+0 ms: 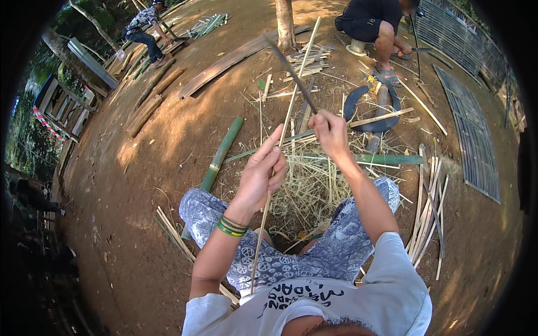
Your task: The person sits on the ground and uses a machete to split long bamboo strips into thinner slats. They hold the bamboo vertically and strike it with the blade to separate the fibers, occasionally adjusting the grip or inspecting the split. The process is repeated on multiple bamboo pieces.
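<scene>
My left hand (261, 171) is closed around a long, thin bamboo strip (261, 241), its index finger stretched along it. The strip slants from near my shirt up past my knees and away to the far side. In my right hand (330, 133) is the handle of a knife with a long, narrow dark blade (279, 55), slightly blurred. That blade points up and to the left, crossing the strip in view; whether they touch I cannot tell. Between my bent legs lies a heap of pale bamboo shavings (314, 182).
Green bamboo poles (223, 151) lie beyond my knees. Split strips (428, 213) are piled at my right, beside a slatted panel (468, 131). A curved black piece (353, 103) lies ahead. Co-workers crouch at far right (372, 25) and bend over at far left (144, 33).
</scene>
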{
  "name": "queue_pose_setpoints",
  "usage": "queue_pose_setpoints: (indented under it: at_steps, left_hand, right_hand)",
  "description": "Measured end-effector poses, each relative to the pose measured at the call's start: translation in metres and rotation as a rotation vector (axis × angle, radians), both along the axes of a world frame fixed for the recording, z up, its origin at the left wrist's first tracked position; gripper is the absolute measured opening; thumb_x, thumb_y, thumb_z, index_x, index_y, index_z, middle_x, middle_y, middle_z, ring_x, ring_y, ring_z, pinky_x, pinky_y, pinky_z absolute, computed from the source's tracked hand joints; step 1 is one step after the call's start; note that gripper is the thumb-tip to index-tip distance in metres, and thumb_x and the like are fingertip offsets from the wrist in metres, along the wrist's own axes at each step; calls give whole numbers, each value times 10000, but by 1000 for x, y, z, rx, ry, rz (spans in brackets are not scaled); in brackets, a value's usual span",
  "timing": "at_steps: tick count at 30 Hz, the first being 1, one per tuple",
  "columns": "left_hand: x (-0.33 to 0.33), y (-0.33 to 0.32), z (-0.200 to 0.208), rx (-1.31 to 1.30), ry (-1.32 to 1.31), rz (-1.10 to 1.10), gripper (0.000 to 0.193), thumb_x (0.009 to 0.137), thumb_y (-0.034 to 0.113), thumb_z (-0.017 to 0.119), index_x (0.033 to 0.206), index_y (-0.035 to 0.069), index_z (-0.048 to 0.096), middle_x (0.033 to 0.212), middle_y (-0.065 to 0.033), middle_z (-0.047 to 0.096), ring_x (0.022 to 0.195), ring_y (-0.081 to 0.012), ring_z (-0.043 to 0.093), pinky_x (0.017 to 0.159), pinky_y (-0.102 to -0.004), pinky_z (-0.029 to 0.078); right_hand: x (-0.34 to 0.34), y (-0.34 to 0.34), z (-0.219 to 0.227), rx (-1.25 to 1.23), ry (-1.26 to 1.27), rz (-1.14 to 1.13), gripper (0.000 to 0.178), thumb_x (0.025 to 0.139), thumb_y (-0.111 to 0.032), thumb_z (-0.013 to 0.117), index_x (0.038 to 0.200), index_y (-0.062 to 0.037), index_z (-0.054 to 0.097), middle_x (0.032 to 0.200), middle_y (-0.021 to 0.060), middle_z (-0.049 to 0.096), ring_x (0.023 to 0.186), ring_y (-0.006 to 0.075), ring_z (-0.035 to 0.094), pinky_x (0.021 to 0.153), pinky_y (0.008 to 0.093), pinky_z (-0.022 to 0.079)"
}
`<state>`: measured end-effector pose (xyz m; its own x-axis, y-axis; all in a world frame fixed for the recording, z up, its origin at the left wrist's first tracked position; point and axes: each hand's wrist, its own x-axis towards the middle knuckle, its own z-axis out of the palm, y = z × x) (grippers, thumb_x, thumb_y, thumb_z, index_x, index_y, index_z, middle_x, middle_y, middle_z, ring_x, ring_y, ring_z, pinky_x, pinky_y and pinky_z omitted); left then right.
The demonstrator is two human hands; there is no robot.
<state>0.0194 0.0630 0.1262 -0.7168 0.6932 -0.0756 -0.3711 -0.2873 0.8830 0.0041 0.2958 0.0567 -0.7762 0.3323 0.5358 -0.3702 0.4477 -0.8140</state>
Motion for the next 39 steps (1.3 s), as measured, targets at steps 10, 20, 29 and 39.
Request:
queue_pose_setpoints:
  at_steps: [10,20,29,39]
  left_hand:
    - [-4,-17,2,-34,-112,-4,457,1089,202,381,1543,222,329,665,71,299,471,-43,268,417,-202,218]
    - [15,-50,14,-55,-38,-44,511,1088,224,378,1580,216,242,706,46,297,502,-50,257,435,-203,215]
    - [47,-88,2,-75,-26,-33,518,1082,198,378,1582,183,243,698,47,281,516,-54,257,446,-202,224]
    - [71,-125,-22,-101,38,-28,488,1083,142,368,1566,155,297,709,46,272,552,-65,250,491,-217,250]
  right_hand:
    - [14,-45,13,474,198,-50,613,853,-697,608,667,-113,599,498,50,535,432,236,576,415,380,411]
    - [-7,-17,54,525,172,-56,583,872,-679,601,669,-134,559,492,25,534,423,213,567,407,370,384]
    - [-5,-5,76,507,149,-61,594,855,-685,605,716,-108,601,509,58,559,476,291,608,455,443,442]
    - [-4,8,79,573,162,5,590,887,-671,577,751,-103,663,524,94,554,444,286,562,447,419,397]
